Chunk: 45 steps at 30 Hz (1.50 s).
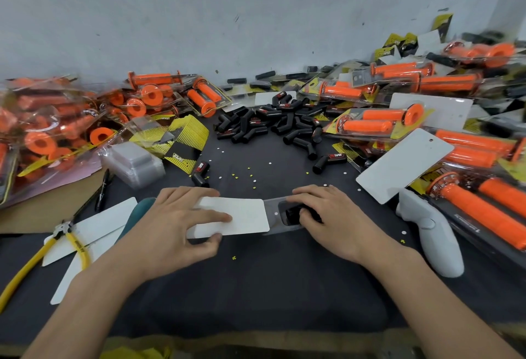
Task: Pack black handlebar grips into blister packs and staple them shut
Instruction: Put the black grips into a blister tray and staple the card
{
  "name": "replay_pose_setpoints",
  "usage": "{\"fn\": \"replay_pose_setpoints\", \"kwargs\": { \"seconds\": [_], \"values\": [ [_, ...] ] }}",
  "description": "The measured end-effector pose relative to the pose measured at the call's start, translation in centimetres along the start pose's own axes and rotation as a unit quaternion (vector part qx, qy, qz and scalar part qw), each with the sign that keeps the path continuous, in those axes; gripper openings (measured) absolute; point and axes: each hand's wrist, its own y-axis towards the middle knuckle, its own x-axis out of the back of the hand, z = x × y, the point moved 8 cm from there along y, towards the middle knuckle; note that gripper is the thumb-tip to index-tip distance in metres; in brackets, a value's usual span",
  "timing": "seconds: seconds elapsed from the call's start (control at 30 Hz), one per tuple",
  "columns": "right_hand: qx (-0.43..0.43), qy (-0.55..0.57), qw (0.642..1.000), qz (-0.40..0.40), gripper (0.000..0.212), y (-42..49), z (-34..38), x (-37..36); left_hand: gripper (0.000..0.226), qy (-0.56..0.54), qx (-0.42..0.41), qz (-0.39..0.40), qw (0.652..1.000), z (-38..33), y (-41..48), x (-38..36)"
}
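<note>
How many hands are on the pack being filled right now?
2. Left hand holds the white card; right hand grips the black grip in the clear blister. None hidden.

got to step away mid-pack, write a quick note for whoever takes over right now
Left hand pinches the left end of the white rectangular card. Right hand grips a black angled rubber grip in the clear plastic blister pack at the card's right edge, on the dark table.
Pile of loose black grips lies behind, centre. White pistol-shaped tool, possibly the stapler, lies beside the right hand.
Done: one grip placed in the blister.
Left: close, staple, then the pile.
</note>
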Motion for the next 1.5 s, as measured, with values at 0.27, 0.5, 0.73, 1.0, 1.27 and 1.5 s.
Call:
{"fn": "replay_pose_setpoints", "kwargs": {
  "seconds": [0.27, 0.5, 0.73, 1.0, 1.27, 1.5],
  "values": [
    [0.005, -0.008, 1.0, -0.008, 0.04, 0.1, 0.2, 0.2, 0.033, -0.043, -0.002, 0.003, 0.999, -0.2, -0.2, 0.0],
    [0.006, -0.002, 1.0, -0.01, 0.039, 0.1, 0.1, 0.1, 0.032, -0.055, 0.012, 0.006, 0.998, -0.3, 0.0, -0.5],
    [0.006, 0.009, 1.0, 0.0, 0.039, 0.1, 0.1, -0.2, 0.031, -0.042, 0.001, 0.015, 0.999, -0.9, 0.2, -1.3],
    [0.01, 0.024, 1.0, -0.007, 0.037, 0.1, 0.5, -0.1, 0.037, -0.05, -0.005, 0.024, 0.998, -2.0, 0.9, -2.6],
    [0.014, 0.035, 0.999, -0.015, 0.035, 0.0, 0.6, 0.1, 0.048, -0.067, 0.005, 0.019, 0.998, -2.2, 1.2, -3.1],
    [-0.068, 0.169, 0.976, -0.123, 0.034, 0.0, -1.1, 1.6, 0.06, -0.104, -0.004, 0.018, 0.994, -3.2, 1.8, -4.0]
  ]
}}
